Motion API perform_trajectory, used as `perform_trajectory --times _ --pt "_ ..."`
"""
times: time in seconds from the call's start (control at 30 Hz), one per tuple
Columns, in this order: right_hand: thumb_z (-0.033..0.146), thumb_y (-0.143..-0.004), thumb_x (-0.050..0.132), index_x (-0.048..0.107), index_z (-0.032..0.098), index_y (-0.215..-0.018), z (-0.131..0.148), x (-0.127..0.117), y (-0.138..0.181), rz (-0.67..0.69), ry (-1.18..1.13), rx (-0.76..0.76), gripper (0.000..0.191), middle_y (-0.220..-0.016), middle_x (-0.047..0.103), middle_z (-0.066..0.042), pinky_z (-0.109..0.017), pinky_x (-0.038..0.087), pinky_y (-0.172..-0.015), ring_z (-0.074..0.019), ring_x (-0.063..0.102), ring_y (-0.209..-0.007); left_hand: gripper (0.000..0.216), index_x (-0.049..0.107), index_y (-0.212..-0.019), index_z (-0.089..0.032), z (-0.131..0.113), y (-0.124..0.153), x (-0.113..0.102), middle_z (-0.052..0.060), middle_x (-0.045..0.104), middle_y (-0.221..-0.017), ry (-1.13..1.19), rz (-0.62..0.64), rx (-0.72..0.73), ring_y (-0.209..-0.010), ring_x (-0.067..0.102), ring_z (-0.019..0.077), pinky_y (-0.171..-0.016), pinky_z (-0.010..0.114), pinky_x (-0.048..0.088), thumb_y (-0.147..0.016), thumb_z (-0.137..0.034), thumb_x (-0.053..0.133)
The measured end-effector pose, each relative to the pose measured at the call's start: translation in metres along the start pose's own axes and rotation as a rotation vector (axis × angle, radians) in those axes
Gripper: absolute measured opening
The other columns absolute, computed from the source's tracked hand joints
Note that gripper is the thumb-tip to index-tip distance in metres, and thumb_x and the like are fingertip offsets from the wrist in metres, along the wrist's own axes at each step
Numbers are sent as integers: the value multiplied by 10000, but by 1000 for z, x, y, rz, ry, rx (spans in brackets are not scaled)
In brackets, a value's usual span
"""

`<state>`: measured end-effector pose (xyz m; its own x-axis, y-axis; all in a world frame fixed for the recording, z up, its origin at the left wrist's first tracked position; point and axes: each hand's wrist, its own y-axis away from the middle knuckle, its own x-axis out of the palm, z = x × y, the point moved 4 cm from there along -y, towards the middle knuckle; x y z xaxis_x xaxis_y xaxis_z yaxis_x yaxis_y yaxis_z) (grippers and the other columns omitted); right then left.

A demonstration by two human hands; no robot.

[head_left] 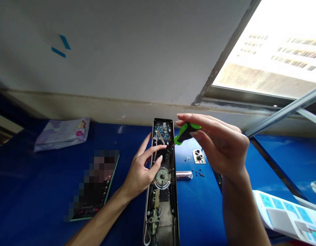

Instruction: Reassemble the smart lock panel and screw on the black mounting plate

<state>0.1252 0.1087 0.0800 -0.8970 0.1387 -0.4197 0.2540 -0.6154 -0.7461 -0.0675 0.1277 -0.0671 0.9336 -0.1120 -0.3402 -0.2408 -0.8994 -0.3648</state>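
Note:
A long, narrow dark housing [173,205], which looks like an electronic door lock, lies lengthwise with its inner side up. Inside it are a blue circuit board [161,131], pale wires and a round metal hub [162,176]. My right hand [221,143] grips a green-and-black screwdriver [185,134] between thumb and fingers. The screwdriver slants down to the left, its tip inside the housing below the board. My left hand [141,171] reaches over the housing's left edge, fingers apart, with index fingertip and thumb close to that tip. Whether a screw is under the tip cannot be made out.
Right of the housing lie a small metal plate with a round part [199,156], several loose screws [201,173] and a pink wrapped cylinder [184,175]. A phone or tablet [96,191] and a packet [62,134] are at left. A power strip [288,215] sits lower right.

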Motion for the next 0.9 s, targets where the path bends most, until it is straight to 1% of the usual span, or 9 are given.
perform_trajectory --times 0.07,0.13,0.3,0.43,0.5,0.67,0.77,0.83,0.9 --pt "147 -909 820 785 375 -1287 0 -5 0 -99 86 -51 443 -1052 787 -26 -374 672 -759 -200 763 -900 284 768 -1255 -290 0 0 0 37 388 -1747 9 1 -1 -1569 454 303 -1294 500 402 -1002 -297 637" --pt "192 -856 885 805 373 -1249 0 -8 1 -165 167 -81 440 -958 735 -20 -337 647 -697 -179 722 -835 280 767 -1251 -289 1 1 0 39 379 -1751 16 0 0 -1566 461 296 -1291 494 408 -1002 -295 639" --pt "119 -1054 548 682 353 -1446 -2 -4 0 -9 42 19 476 -1370 740 -66 -517 631 -1030 -268 739 -1204 284 766 -1253 -291 1 1 0 30 345 -1768 7 4 2 -1566 460 301 -1287 488 416 -1000 -294 637" --pt "143 -893 833 768 393 -1313 1 -5 1 -90 65 -45 493 -1049 773 -29 -369 674 -726 -202 758 -893 282 768 -1247 -290 0 0 0 31 360 -1761 14 1 2 -1569 454 305 -1292 494 405 -1000 -289 633" --pt "175 -840 894 788 392 -1278 1 -5 1 -147 131 -67 500 -977 727 -19 -332 652 -678 -184 727 -849 280 769 -1244 -289 0 -1 0 32 367 -1758 21 0 -2 -1566 458 306 -1288 492 410 -1000 -294 633" --pt "97 -1040 570 659 377 -1467 -2 1 -1 5 10 33 519 -1376 740 -49 -489 614 -1069 -260 731 -1242 279 767 -1245 -279 -2 -1 0 37 353 -1765 27 6 -9 -1573 447 300 -1288 486 407 -1001 -305 633" --pt "121 -947 757 731 398 -1373 -1 -4 0 -41 24 -21 508 -1136 799 -34 -410 672 -816 -228 780 -978 278 768 -1242 -279 -3 -1 0 36 362 -1761 27 2 -2 -1572 449 300 -1290 494 405 -1002 -303 628" --pt "167 -834 897 789 398 -1279 -2 -8 0 -117 124 -58 513 -931 742 -16 -351 624 -643 -188 714 -794 276 771 -1237 -282 -2 0 0 35 367 -1758 31 -1 -1 -1569 455 303 -1287 497 412 -1002 -300 627" --pt "216 -837 904 796 394 -1267 -3 -10 1 -151 192 -51 478 -885 690 -15 -343 616 -634 -183 677 -781 275 772 -1237 -283 -1 0 0 38 367 -1757 32 -1 -4 -1566 459 304 -1286 502 417 -1002 -301 633"
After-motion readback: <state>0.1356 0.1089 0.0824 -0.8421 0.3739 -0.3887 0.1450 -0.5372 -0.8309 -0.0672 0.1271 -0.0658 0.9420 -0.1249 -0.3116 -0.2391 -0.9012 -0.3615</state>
